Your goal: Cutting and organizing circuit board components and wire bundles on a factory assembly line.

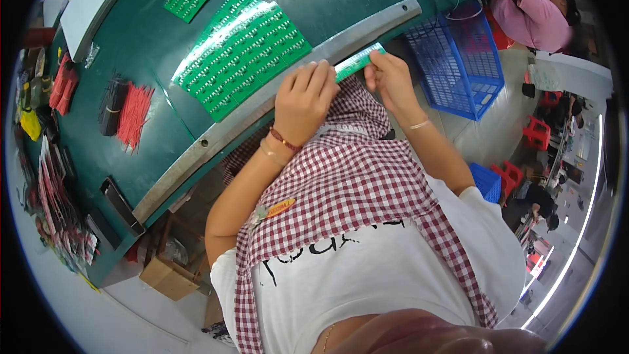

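The left hand (304, 99) and the right hand (392, 82) hold a narrow green circuit board (358, 62) between them, above the lap and just beyond the near edge of the desk (88, 141). The right hand pinches the far end between thumb and fingers; the left hand is curled over the other end, its fingertips partly hidden. Beside the board runs a metal bar (367, 28) along the desk edge. On the desk lie larger green circuit sheets (252, 49), with red wires (135, 117) and black wires (113, 106) farther left. A blue basket (452, 69) stands to the right.
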Available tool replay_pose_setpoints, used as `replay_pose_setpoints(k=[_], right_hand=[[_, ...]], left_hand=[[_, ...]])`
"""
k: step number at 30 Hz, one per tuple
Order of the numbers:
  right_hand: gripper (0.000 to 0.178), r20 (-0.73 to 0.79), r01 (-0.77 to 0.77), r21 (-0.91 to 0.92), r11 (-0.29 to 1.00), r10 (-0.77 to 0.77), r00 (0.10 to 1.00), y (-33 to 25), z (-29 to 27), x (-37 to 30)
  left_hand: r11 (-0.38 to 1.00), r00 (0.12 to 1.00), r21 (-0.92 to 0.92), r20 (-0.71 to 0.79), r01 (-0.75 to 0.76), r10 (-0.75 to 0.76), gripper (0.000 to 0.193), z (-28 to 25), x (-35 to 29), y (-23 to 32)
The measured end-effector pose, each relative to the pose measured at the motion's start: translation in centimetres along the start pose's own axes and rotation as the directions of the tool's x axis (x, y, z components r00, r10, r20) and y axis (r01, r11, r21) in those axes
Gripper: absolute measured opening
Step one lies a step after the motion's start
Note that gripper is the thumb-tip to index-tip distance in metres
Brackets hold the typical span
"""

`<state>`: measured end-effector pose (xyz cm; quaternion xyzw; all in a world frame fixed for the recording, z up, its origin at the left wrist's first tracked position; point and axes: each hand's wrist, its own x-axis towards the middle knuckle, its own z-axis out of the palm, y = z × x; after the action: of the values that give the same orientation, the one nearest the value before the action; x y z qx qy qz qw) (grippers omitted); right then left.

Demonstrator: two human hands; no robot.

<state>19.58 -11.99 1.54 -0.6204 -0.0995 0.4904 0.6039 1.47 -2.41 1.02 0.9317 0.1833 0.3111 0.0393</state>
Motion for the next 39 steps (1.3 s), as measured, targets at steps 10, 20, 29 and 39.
replay_pose_setpoints(k=[10,20,29,39], right_hand=[[0.023,0.175,0.044,0.308,0.95,-0.102,0.979,-5.3,7.1,-3.7],[0.065,0.669,0.673,-0.649,-0.355,-0.687,0.283,-8.4,8.6,15.3],[0.062,0.778,0.471,-0.571,-0.673,-0.259,0.573,-8.9,8.4,20.5],[0.024,0.902,0.672,-0.423,-0.608,-0.348,0.253,-8.6,7.1,21.1]], left_hand=[[0.002,0.724,-0.958,0.215,0.287,-0.656,0.037,-3.4,2.3,1.8],[-0.156,0.524,-0.918,0.342,0.366,-0.781,0.02,-7.6,2.8,-5.8],[-0.161,0.534,-0.879,0.408,0.449,-0.74,0.033,-9.5,2.0,-6.6],[-0.168,0.524,-0.92,0.345,0.355,-0.779,0.045,-9.3,1.7,-6.9]])
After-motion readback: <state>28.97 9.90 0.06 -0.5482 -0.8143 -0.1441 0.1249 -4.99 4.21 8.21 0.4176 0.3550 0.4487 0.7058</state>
